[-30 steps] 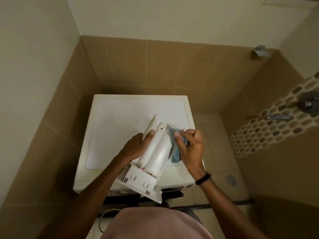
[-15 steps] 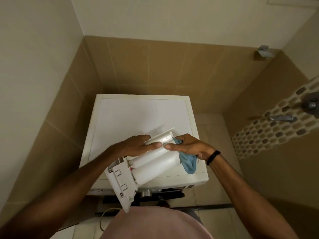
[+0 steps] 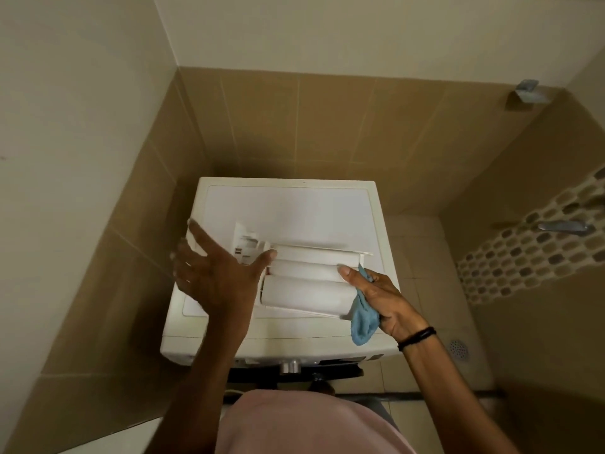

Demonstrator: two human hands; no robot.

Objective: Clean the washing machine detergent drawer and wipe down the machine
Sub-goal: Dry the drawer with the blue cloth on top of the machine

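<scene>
1. The washing machine point(image 3: 294, 208) stands in a tiled corner, seen from above, with its white top facing up.
2. The detergent drawer point(image 3: 307, 283) is out of the machine and lies across the front half of the top. Its long side runs from the left edge towards the right edge, with its rounded white chambers facing up. Whether it rests fully on the top or is partly held up, I cannot tell.
3. The drawer's labelled front panel points towards the left edge of the top.
4. The left hand point(image 3: 216, 276) hovers over the left edge with its fingers straight and spread wide apart. It holds nothing, and only the thumb tip touches the drawer's left end.
5. The right hand point(image 3: 383, 296) is at the drawer's right end, near the front right corner of the top. Its fingers are curled round a bunched blue cloth point(image 3: 363, 322), and one outstretched digit (probably the thumb) presses on the drawer's upper chamber.
6. The cloth hangs down from the palm, just beside the drawer's right end.
7. A dark wristband point(image 3: 415, 337) circles the right wrist.
8. A silver knob point(image 3: 289, 367) shows below the front edge of the top.
9. A floor drain point(image 3: 458, 348) sits in the tiles to the right of the machine, and a metal tap point(image 3: 563, 227) juts from the mosaic strip on the right wall.
</scene>
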